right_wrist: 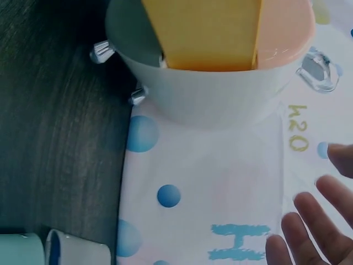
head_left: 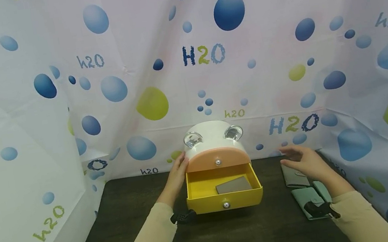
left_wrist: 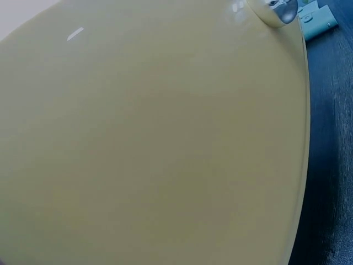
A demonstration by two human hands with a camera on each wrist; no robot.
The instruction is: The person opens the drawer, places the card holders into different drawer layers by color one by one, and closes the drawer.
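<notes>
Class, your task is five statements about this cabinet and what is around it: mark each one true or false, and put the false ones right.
1. The yellow drawer is pulled out. True.
2. The drawer directly above it is pulled out too. False: the orange drawer is closed.
3. A flat grey thing lies in the yellow drawer. True.
4. The right grip is holding something. False: it is empty, out to the right of the cabinet.
5. The left grip is at the cabinet's left side. True.
</notes>
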